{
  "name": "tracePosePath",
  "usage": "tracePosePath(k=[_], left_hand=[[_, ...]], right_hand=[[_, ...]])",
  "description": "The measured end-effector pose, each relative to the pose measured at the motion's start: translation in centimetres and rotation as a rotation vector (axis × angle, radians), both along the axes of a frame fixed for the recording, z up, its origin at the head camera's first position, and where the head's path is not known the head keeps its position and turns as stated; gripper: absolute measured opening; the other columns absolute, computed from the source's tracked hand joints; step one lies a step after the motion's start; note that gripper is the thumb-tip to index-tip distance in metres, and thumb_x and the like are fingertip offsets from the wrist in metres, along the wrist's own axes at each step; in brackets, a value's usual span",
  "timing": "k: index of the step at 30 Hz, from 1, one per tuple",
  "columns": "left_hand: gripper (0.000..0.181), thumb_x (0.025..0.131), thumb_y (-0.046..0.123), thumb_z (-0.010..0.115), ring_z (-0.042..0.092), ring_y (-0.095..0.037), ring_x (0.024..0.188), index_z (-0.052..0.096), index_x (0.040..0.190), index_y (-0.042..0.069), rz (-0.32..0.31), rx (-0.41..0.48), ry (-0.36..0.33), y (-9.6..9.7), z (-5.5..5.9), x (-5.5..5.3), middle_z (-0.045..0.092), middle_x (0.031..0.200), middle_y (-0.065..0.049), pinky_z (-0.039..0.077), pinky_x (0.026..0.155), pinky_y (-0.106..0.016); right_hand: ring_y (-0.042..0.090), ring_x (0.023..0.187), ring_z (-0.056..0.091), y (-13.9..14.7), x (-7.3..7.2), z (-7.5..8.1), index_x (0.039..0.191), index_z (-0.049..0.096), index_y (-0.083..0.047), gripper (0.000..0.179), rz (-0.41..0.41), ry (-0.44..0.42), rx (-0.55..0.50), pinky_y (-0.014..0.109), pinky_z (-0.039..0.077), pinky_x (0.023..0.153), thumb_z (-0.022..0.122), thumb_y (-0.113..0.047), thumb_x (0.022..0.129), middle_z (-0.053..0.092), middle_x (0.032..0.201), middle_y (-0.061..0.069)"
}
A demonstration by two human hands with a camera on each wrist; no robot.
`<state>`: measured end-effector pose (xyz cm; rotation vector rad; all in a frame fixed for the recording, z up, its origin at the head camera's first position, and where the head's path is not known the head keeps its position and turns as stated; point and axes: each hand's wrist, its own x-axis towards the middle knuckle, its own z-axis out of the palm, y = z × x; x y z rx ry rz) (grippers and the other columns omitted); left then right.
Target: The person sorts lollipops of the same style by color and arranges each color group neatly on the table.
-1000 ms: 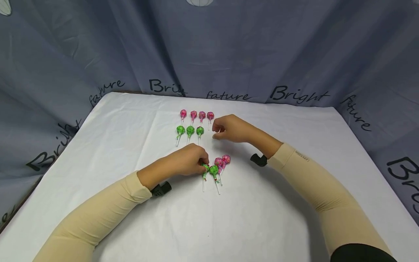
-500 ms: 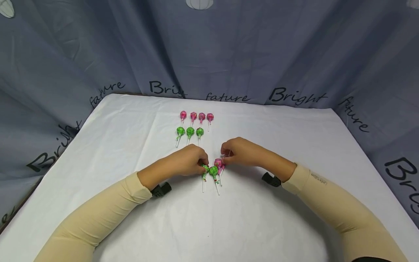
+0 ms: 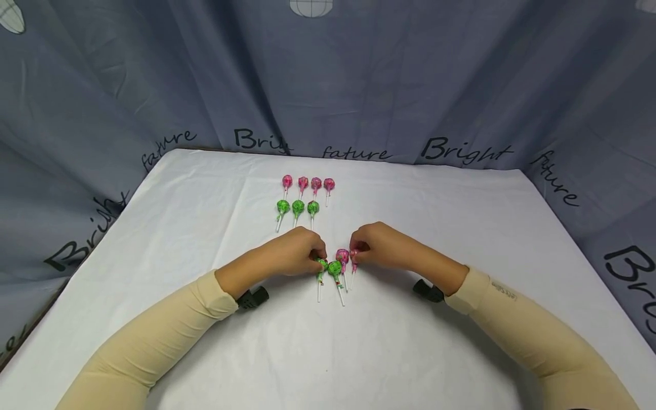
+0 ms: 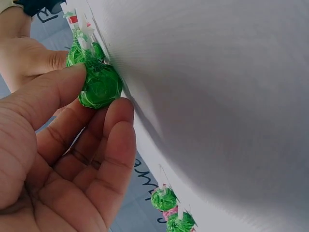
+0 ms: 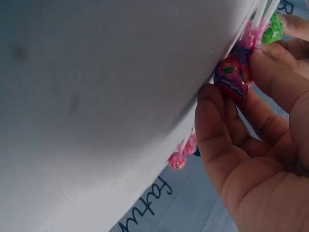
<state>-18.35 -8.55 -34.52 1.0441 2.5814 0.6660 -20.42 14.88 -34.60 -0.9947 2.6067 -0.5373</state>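
Observation:
My left hand pinches the wrapped head of a green lollipop between thumb and fingers, its white stick pointing toward me. Opposite it, my right hand has thumb and fingers on a pink lollipop, most of whose head the fingers cover in the head view. Between the two hands lie another green lollipop and another pink lollipop, close together with sticks toward me.
Farther back on the white cloth, several pink lollipops form a row. Three green lollipops line up just in front of them. A grey curtain with printed words hangs behind the table.
My right hand has come from beside the back pink row toward me and taken hold of the rightmost near pink lollipop, whose stick now points straighter toward me. My left hand has stayed put.

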Motion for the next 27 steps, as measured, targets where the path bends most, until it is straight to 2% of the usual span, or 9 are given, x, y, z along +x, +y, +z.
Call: tracePosePath(k=[9,16,20,27], left_hand=[[0.004,0.085,0.01,0.075,0.055,-0.009,0.071,0.073,0.087,0.008,0.011,0.001,-0.025,0.1,0.1,0.0,0.064,0.077,0.005,0.047,0.068,-0.026],[0.007,0.084,0.01,0.076,0.059,-0.008,0.074,0.069,0.086,0.011,0.042,0.066,-0.133,-0.2,-0.7,-0.5,0.064,0.08,0.005,0.049,0.07,-0.025],[0.007,0.085,0.01,0.075,0.06,-0.009,0.076,0.069,0.087,0.011,0.056,0.1,-0.182,-0.4,-0.9,-0.6,0.065,0.081,0.005,0.05,0.072,-0.026],[0.008,0.085,0.01,0.075,0.056,-0.01,0.071,0.068,0.088,0.01,0.074,0.103,-0.177,-0.2,-0.8,-0.1,0.063,0.079,0.004,0.048,0.068,-0.027]], right_hand=[[0.014,0.077,0.05,0.6,0.8,0.1,0.089,0.07,-0.012,0.006,-0.001,0.012,-0.032,0.028,0.045,0.067,0.076,-0.013,0.089,0.055,0.08,-0.003],[0.014,0.073,0.05,0.9,1.1,-0.1,0.088,0.064,-0.012,0.012,-0.053,-0.02,-0.065,0.029,0.044,0.065,0.075,-0.01,0.088,0.053,0.076,-0.003],[0.014,0.074,0.051,0.9,1.1,-0.2,0.088,0.063,-0.013,0.012,-0.056,-0.027,-0.071,0.029,0.045,0.066,0.075,-0.01,0.089,0.055,0.078,-0.003],[0.014,0.075,0.051,1.0,1.2,-0.3,0.087,0.063,-0.012,0.013,-0.042,-0.007,-0.072,0.03,0.045,0.067,0.075,-0.01,0.089,0.055,0.079,-0.003]])
